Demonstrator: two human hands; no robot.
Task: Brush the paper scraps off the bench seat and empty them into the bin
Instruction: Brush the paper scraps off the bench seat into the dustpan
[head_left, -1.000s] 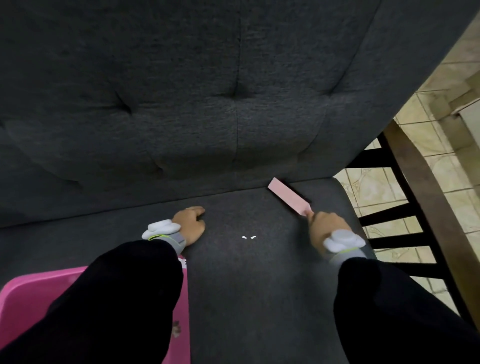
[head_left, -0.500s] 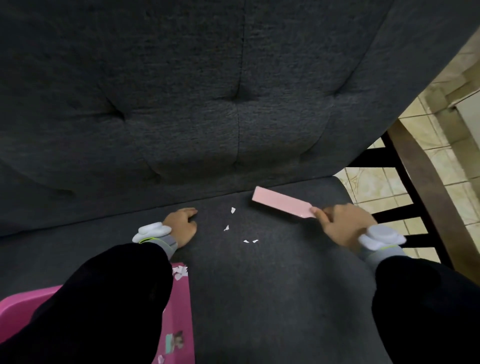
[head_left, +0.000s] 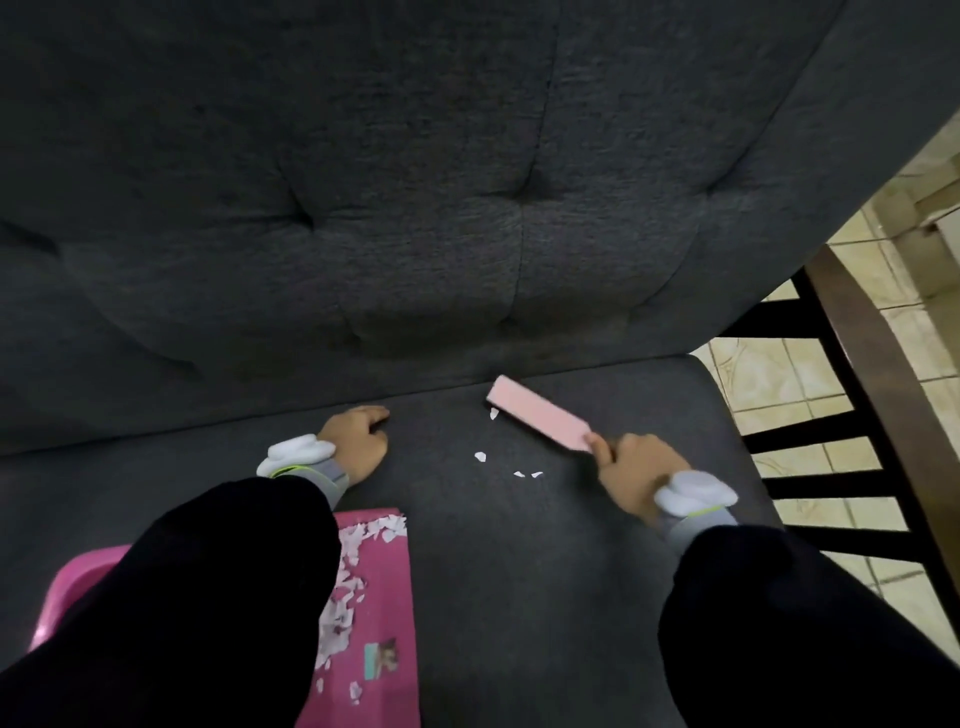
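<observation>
A home seems to be showing: a tufted grey bench (head_left: 519, 597) is standing beside a dark wooden chair (head_left: 862, 353) on beige floor tiles (head_left: 769, 384)

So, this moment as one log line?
right hand: holds pink brush | left hand: rests on seat | loose scraps: four on seat | pink dustpan: holds scraps

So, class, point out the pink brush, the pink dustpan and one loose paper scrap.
pink brush (head_left: 537, 418), head view, middle of its flat back.
pink dustpan (head_left: 392, 592), head view, bare floor near its right edge.
paper scrap (head_left: 480, 457), head view, centre of the scrap.
</observation>
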